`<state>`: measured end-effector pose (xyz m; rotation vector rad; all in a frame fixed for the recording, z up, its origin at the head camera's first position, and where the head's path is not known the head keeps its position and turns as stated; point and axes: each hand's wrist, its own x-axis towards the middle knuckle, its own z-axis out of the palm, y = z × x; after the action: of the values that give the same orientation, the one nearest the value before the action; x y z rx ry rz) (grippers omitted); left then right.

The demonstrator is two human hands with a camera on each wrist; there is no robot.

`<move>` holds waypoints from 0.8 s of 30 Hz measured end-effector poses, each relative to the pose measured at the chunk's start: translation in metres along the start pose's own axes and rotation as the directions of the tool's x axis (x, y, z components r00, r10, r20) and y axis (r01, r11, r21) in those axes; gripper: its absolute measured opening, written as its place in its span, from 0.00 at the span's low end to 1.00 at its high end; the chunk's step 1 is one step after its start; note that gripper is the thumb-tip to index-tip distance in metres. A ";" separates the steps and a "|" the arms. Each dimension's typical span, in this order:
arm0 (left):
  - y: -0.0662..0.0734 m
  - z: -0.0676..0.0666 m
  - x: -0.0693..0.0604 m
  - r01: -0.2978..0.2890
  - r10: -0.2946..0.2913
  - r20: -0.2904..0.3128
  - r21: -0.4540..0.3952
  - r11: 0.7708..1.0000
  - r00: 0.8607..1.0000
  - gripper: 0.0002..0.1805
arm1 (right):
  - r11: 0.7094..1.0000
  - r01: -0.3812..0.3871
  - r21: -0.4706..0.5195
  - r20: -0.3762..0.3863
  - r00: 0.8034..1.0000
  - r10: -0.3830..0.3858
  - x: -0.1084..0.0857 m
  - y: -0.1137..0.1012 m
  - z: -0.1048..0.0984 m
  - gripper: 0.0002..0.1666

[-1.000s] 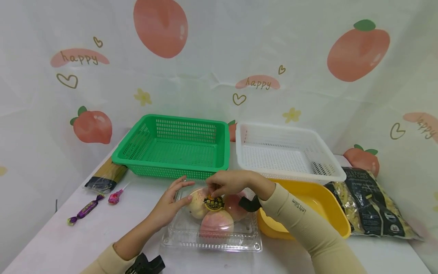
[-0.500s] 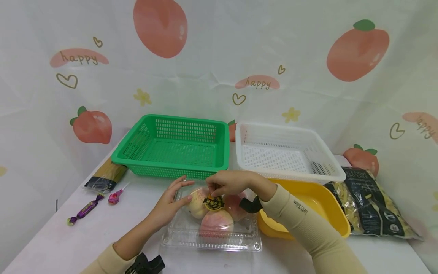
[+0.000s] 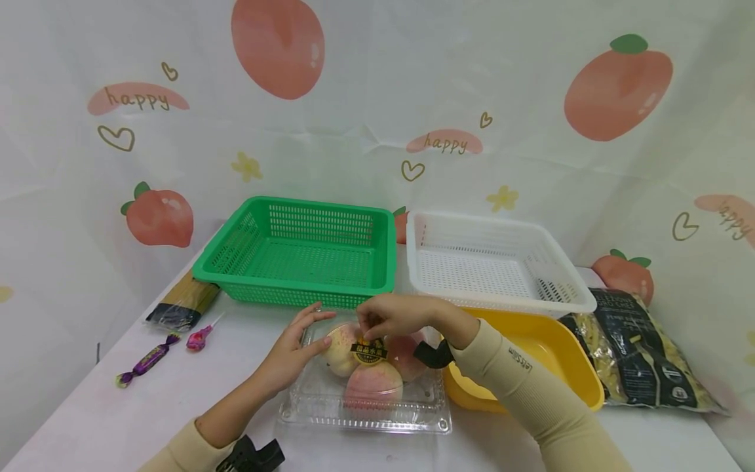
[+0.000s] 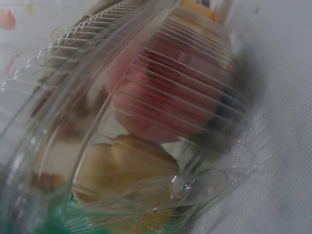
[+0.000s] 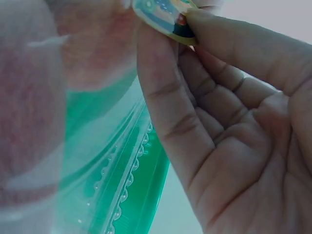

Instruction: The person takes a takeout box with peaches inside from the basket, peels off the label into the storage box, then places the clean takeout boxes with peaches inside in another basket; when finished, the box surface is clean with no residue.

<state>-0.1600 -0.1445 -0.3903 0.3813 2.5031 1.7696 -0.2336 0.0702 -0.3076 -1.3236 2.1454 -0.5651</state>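
Observation:
A clear plastic clamshell box [image 3: 421, 413] stands on the table with peaches [image 3: 373, 385] inside; three of them show in the head view. On its lid is a black and gold label sticker [image 3: 369, 353]. My right hand [image 3: 394, 316] pinches the edge of this sticker [image 5: 170, 22] between thumb and index finger, and in the right wrist view that edge is lifted. With extended fingers, my left hand [image 3: 293, 351] rests against the left side of the box. Ribbed walls of the box [image 4: 161, 58] and the fruit behind them fill the left wrist view.
Behind the box stand a green basket [image 3: 295, 294] and a white basket [image 3: 501, 301]. A yellow tub [image 3: 580, 367] is close on the right, with a bag of pasta [image 3: 655, 354] beyond. At left lie a wrapped candy [image 3: 147, 360], a lollipop [image 3: 199, 339] and a flat packet [image 3: 184, 303].

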 end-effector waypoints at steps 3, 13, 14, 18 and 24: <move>0.001 0.000 -0.001 0.003 -0.003 0.004 0.001 1.000 1.000 0.23 | 0.999 -0.024 0.044 -0.008 1.000 0.025 0.000 0.000 0.000 0.04; 0.001 0.000 0.000 -0.005 0.005 -0.004 0.012 1.000 1.000 0.23 | 0.990 -0.099 0.100 -0.045 0.994 0.104 -0.002 0.002 -0.001 0.04; 0.001 0.000 0.000 -0.001 0.001 -0.007 0.012 1.000 1.000 0.23 | 0.991 -0.097 0.091 -0.042 0.994 0.102 -0.002 0.003 -0.001 0.04; 0.002 0.000 0.000 0.004 -0.004 -0.007 0.018 1.000 1.000 0.23 | 0.996 -0.064 0.058 -0.013 0.998 0.065 -0.002 0.005 -0.002 0.04; 0.004 -0.001 -0.002 -0.010 0.010 -0.003 0.024 1.000 1.000 0.23 | 1.000 -0.020 0.021 0.041 0.999 0.019 -0.003 0.009 -0.001 0.10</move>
<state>-0.1582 -0.1449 -0.3866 0.3933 2.5310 1.7468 -0.2393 0.0765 -0.3115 -1.2897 2.1117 -0.5478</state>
